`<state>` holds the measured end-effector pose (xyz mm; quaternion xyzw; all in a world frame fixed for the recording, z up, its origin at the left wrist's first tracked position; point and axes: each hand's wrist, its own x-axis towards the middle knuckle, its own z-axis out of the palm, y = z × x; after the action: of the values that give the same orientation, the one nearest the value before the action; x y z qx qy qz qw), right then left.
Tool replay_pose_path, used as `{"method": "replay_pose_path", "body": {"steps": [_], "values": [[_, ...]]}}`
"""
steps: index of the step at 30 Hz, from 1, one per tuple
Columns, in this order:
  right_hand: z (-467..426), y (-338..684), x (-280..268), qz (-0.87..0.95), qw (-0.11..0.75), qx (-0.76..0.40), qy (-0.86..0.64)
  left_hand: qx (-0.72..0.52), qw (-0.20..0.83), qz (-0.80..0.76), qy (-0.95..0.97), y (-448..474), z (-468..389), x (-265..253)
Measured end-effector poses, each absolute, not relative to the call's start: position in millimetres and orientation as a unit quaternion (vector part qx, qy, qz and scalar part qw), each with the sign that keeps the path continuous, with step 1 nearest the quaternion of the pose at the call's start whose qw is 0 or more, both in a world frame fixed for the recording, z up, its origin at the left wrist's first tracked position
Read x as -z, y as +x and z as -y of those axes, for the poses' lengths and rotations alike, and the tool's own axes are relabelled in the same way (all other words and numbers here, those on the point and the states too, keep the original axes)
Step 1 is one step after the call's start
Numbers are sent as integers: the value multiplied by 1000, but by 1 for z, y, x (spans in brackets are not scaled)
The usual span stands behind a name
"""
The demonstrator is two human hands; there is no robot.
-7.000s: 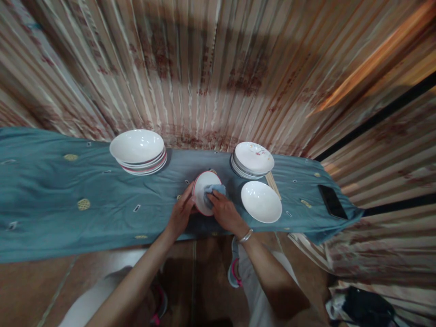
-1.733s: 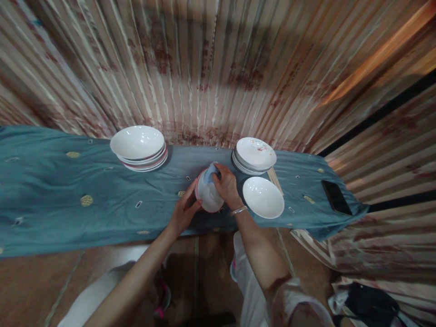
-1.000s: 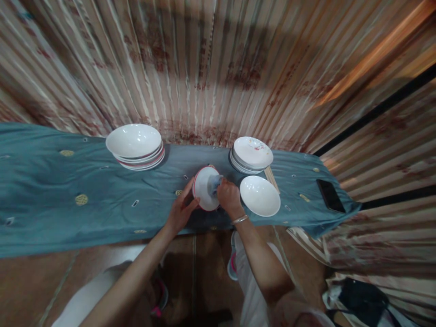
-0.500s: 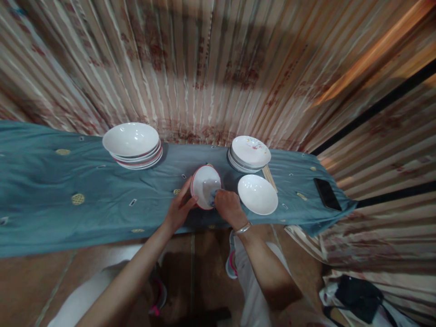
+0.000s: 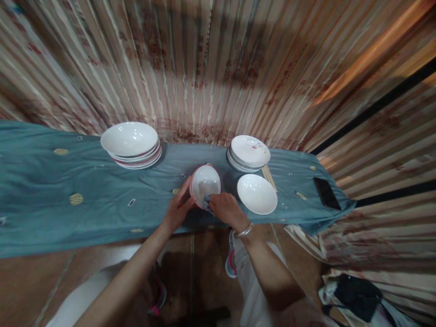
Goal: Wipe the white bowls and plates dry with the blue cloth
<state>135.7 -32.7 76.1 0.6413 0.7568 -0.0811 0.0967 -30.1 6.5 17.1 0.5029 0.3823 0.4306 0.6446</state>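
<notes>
A white bowl with a red rim (image 5: 205, 178) is tilted toward me near the front edge of the table. My left hand (image 5: 179, 205) grips its left side, with the thumb over the rim. In my right hand (image 5: 227, 208) is a bunched bluish-grey cloth (image 5: 207, 202), pressed against the near inner side of the bowl. The fingers are closed round the cloth and hide part of it. Just right of that hand lies a plain white bowl (image 5: 257, 194).
At the left stands a stack of white bowls (image 5: 130, 140). A stack of white dishes (image 5: 250, 151), the top one flower-patterned, sits behind the plain bowl. Chopsticks (image 5: 269, 177) lie beside it. A black phone (image 5: 327, 193) rests at the right on the blue-green tablecloth (image 5: 102, 200).
My right hand has moved slightly left with the cloth, along the bowl's near inner side. My left hand keeps its grip on the bowl.
</notes>
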Motion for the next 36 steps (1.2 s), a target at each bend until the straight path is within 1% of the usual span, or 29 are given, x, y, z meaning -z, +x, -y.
{"method": "replay_pose_path", "body": {"steps": [11, 22, 28, 36], "values": [[31, 138, -80, -771, 27, 127, 624, -429, 655, -382, 491, -30, -6, -18], [26, 134, -66, -772, -168, 200, 579, -412, 634, -419, 503, -32, -7, -21], [17, 124, -61, -759, -203, 195, 587, -419, 639, -400, 506, -31, -7, -19], [-2, 113, -52, -738, -257, 122, 612, -425, 650, -378, 505, -32, -6, -17]]}}
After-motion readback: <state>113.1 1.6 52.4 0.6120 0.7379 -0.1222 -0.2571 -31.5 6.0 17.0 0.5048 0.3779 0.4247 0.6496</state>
